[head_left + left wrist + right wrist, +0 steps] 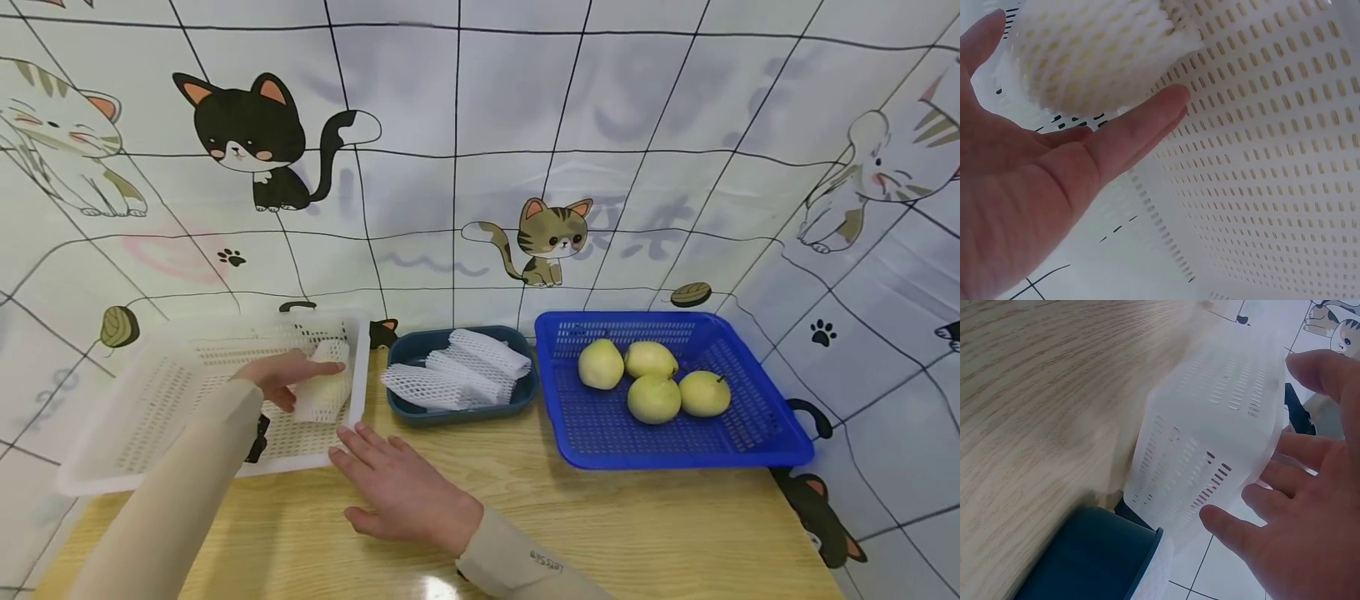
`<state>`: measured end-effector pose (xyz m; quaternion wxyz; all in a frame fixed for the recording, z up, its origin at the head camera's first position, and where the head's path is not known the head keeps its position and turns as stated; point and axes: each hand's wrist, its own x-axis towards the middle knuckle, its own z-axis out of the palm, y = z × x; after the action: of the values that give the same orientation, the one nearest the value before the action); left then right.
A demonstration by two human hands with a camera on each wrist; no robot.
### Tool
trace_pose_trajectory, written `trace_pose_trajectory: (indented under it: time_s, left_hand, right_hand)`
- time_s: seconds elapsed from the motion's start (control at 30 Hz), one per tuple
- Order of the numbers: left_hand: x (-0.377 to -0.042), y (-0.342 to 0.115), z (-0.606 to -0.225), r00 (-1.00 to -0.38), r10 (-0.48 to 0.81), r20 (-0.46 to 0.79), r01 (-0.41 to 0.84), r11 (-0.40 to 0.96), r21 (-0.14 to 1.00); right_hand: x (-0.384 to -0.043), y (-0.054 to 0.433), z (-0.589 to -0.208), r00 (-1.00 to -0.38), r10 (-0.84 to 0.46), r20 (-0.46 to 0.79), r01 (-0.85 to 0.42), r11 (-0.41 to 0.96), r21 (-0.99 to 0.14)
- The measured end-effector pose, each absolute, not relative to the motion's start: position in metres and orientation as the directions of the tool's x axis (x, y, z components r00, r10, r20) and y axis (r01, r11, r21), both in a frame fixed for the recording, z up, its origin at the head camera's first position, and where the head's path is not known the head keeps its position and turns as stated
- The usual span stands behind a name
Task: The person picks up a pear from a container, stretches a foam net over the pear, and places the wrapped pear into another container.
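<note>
In the head view my left hand [281,375] reaches into the white basket [97,475], beside a pear in a white foam net [322,400] at the basket's right side. The left wrist view shows the netted pear [1091,56] beyond the spread thumb and straight fingers [1141,125]. Whether they touch the net is unclear. My right hand [408,492] lies at the basket's front right corner, fingers extended. Seen from the right wrist, its fingers are spread against or just beside the basket wall [1210,437].
A dark teal tray [450,415] holding several white foam nets [472,371] stands between the baskets. To the right, a blue basket [600,454] contains several yellow-green pears [654,398]. Behind the wooden table [615,533] hangs a cat-patterned cloth [405,192].
</note>
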<state>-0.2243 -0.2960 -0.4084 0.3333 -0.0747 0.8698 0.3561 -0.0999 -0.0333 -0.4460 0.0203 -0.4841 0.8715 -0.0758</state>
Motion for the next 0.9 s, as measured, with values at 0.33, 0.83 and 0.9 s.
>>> trace_pose_trajectory:
  time_s: [0.33, 0.83, 0.9]
  left_hand:
    - [-0.22, -0.299, -0.404, -0.899, 0.065, -0.433, -0.158, 0.874, 0.459]
    - [-0.179, -0.248, -0.362, -0.954, -0.038, 0.296, 0.097, 0.899, 0.427]
    - [-0.173, -0.238, -0.361, -0.943, -0.024, 0.333, 0.134, 0.886, 0.444]
  right_hand:
    - [-0.098, -0.025, -0.445, -0.53, -0.845, 0.075, -0.84, 0.511, -0.184]
    - [-0.088, 0.039, -0.424, -0.623, -0.732, 0.275, -0.773, 0.524, -0.357]
    - [-0.087, 0.051, -0.423, -0.657, -0.706, 0.264, -0.742, 0.544, -0.391]
